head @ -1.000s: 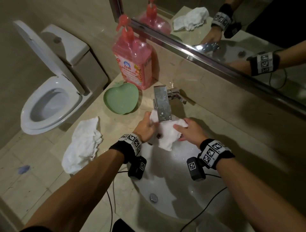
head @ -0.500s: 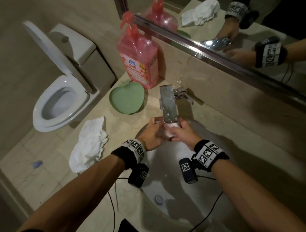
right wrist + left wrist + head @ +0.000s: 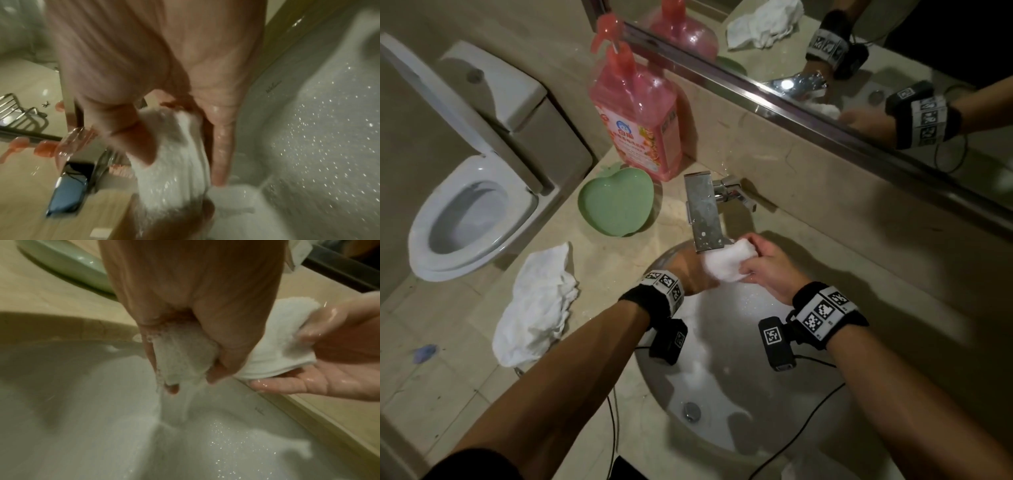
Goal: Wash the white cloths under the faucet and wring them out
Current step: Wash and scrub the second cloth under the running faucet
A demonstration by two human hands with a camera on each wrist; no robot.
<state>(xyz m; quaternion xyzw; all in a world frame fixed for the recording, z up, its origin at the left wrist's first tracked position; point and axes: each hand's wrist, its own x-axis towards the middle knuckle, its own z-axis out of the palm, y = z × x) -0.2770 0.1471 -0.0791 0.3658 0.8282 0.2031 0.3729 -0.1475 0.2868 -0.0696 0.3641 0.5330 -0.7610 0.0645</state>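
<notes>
A wet white cloth (image 3: pixel 726 262) is bunched into a roll just under the chrome faucet (image 3: pixel 703 212), over the back of the sink (image 3: pixel 739 428). My left hand (image 3: pixel 690 272) grips its left end (image 3: pixel 180 356), and water runs down from it into the basin. My right hand (image 3: pixel 763 262) grips the right end (image 3: pixel 172 165) with thumb and fingers wrapped around it. A second white cloth (image 3: pixel 536 308) lies crumpled on the counter to the left of the sink.
A green heart-shaped dish (image 3: pixel 616 205) and a pink pump bottle (image 3: pixel 637 120) stand behind the sink on the left. A mirror (image 3: pixel 859 68) runs along the back wall. A toilet (image 3: pixel 469 212) with raised lid is at the far left. Cables hang across the sink's front.
A second ago the cloth hung spread between my hands. They then closed together over it, and now they have drawn apart a little with the cloth bunched into a tight roll.
</notes>
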